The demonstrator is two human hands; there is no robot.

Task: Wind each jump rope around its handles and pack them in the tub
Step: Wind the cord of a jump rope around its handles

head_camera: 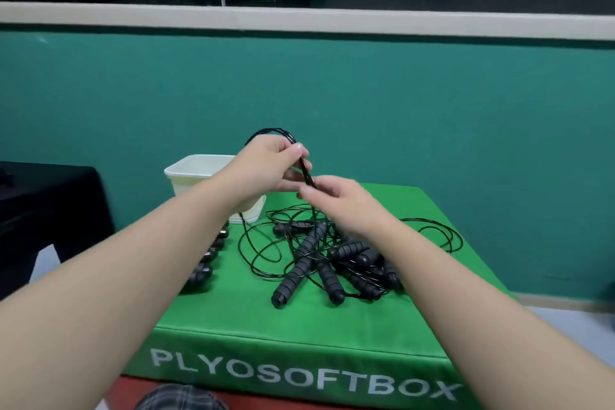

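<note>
A teal wall [432,103] fills the far side, topped by a pale ledge [299,18] under dark window glass. In front of it sits a green foam box [332,326], its near face printed PLYOSOFTBOX. Its near edge runs across the bottom of the view, and the top has bare green along the near side and at the far right corner; the right edge drops off to grey floor [565,319]. To the left stands something draped in black cloth [50,203], apart from the box.

At the far left corner of the box top sits the white tub [196,173], open side up, partly hidden by the left forearm. A tangle of black jump ropes [319,256] lies in the middle of the top, ribbed handles crossing and thin cords looping out toward the right edge. More black handles [208,260] lie along the left edge, half hidden under the left forearm.

Above the tangle, both hands meet. The left hand [266,166] has its fingers curled, pinching a black cord [304,170] that arcs over it. The right hand [336,200] pinches the same cord just below, with a strand trailing down into the tangle.
</note>
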